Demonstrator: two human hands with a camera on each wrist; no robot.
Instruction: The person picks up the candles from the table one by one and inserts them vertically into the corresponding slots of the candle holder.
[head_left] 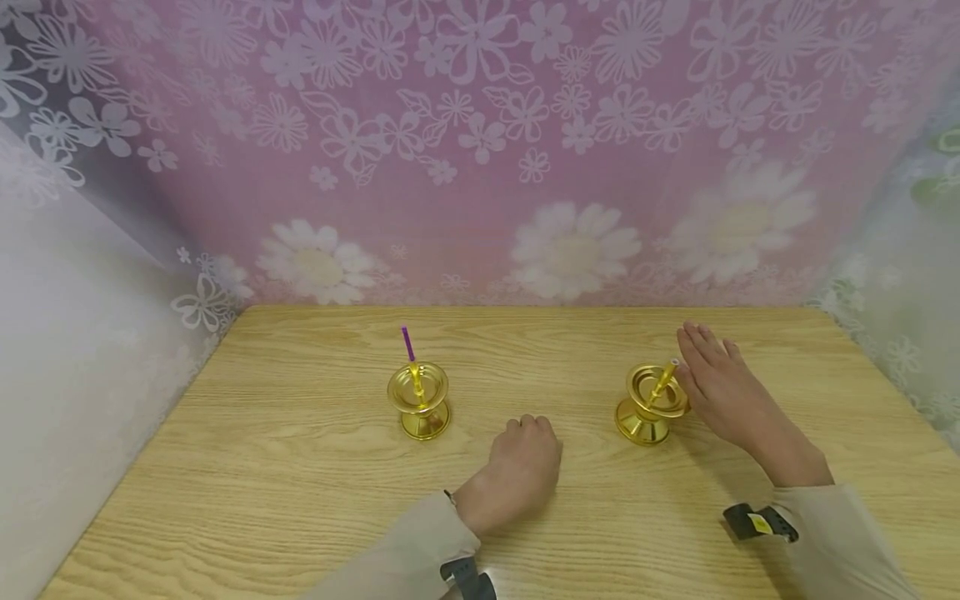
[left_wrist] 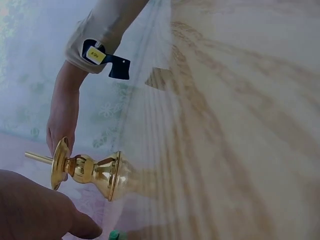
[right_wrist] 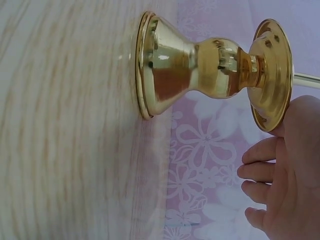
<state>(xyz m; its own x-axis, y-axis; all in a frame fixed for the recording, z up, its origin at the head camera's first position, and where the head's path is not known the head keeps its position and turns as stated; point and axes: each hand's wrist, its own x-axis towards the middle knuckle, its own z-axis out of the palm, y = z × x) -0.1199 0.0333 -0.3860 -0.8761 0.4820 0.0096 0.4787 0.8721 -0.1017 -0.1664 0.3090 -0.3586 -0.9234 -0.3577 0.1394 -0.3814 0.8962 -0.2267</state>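
In the head view my right hand (head_left: pixel 723 396) lies alongside a gold candle holder (head_left: pixel 642 427), its fingers stretched straight past the dish. At the dish rim (right_wrist: pixel 287 107) the thumb side touches in the right wrist view. The holder stands upright on the table, a bare gold tube (head_left: pixel 664 382) slanting up from its dish. Between the two holders, low over the table, my left hand (head_left: pixel 521 471) has its fingers curled. A small green piece (left_wrist: pixel 115 235) shows by its fingertips in the left wrist view; the rest of it is hidden.
At the left stands a matching gold holder (head_left: pixel 425 421) with a purple candle (head_left: pixel 407 343) upright in its tube. The wooden table (head_left: pixel 300 467) ends at a pink flowered cloth (head_left: pixel 450 183) at the back. Pale flowered cloth also hangs at both sides.
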